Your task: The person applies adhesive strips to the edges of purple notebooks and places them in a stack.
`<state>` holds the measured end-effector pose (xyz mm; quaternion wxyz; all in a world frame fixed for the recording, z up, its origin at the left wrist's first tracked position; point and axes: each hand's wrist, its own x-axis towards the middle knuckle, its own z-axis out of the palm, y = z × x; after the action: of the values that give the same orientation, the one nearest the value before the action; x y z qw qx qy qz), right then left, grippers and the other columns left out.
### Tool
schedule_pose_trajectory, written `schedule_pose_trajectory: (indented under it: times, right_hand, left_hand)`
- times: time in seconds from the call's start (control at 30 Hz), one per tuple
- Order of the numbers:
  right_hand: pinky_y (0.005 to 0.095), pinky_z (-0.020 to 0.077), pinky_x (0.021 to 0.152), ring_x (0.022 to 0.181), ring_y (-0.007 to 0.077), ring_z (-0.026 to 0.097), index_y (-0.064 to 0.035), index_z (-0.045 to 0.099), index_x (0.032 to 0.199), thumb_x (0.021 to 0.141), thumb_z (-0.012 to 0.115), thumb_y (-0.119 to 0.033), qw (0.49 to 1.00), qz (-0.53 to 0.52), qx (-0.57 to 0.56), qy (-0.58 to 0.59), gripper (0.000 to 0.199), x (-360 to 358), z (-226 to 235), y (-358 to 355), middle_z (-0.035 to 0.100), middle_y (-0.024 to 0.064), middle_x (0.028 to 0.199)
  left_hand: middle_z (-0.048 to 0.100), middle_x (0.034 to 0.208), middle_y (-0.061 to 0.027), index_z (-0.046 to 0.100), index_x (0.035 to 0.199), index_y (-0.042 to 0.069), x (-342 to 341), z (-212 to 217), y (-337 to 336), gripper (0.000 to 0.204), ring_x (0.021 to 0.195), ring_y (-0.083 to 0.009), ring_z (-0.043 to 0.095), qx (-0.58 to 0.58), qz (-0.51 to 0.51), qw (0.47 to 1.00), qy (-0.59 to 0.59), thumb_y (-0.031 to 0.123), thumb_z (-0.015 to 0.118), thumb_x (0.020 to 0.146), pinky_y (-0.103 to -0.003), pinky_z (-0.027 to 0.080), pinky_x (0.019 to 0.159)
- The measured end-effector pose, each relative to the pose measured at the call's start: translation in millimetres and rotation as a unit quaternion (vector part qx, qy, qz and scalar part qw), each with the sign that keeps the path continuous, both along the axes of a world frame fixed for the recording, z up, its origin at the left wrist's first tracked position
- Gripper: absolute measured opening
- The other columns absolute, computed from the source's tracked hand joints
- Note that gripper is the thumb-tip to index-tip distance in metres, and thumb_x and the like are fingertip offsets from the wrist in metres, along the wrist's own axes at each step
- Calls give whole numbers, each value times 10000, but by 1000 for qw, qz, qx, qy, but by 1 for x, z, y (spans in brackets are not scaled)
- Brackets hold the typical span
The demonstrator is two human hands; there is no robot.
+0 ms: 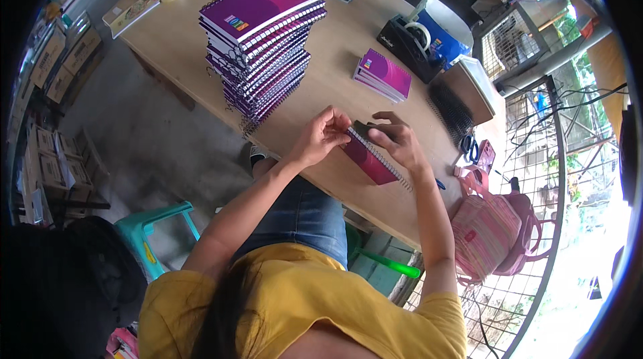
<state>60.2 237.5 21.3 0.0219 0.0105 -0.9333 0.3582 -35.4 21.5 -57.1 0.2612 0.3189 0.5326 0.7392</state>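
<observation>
Hands (362, 138) are both clamped on a purple spiral-bound notebook (370, 158), held at the wooden bench (335, 44) edge, near a tall stack of purple spiral notebooks (262, 37).

You are reaching both bare forearms forward from the lower edge, elbows bent and spread, so that your hands are meeting close together ahead of you. Your left hand (323, 136) is curling its fingers inward, fingertips pinching together and pointing toward the other hand. Your right hand (396, 139) is arching palm down, fingers bent and slightly spread, thumb tucking under, wrist angling inward toward the left.
</observation>
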Motion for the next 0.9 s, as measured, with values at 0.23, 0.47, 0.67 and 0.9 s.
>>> schedule_pose_trajectory:
  times: [0.23, 0.47, 0.67, 0.9]
  right_hand:
    - [560, 352, 1120, 1385, 474, 402, -125, 468, 1498, 887, 706, -411, 956, -229, 177, 52, 716, 134, -26, 41, 419, 245, 1518]
    - [656, 236, 1144, 1383, 477, 382, -187, 446, 1510, 913, 682, -359, 891, -355, 284, 13, 665, 168, -51, 9, 441, 169, 1508]
    - [589, 389, 1027, 1152, 395, 576, -74, 565, 1371, 917, 695, -302, 875, -351, 331, 47, 524, 167, -61, 25, 584, 154, 1264]
    - [439, 525, 812, 957, 354, 642, -36, 657, 1232, 791, 812, -155, 923, -179, 227, 252, 483, 110, 47, -14, 634, 166, 1096]
  left_hand:
    - [657, 1140, -42, 552, 1315, 70, 7, 20, -10, 425, 836, -64, 585, 62, 38, 997, -20, -62, 652, 923, -211, 531, 758]
    - [684, 1141, -57, 549, 1378, 50, 9, 16, -6, 451, 866, -30, 569, 34, -2, 999, -24, -45, 637, 945, -195, 501, 755]
    - [679, 1071, -47, 523, 1413, 34, 16, 25, -1, 488, 914, -42, 600, 58, 45, 997, 2, -31, 648, 945, -213, 519, 779]
    - [675, 1022, -39, 487, 1460, 61, 21, 38, -12, 567, 897, -58, 615, -11, 57, 998, 31, -6, 676, 930, -210, 519, 778]
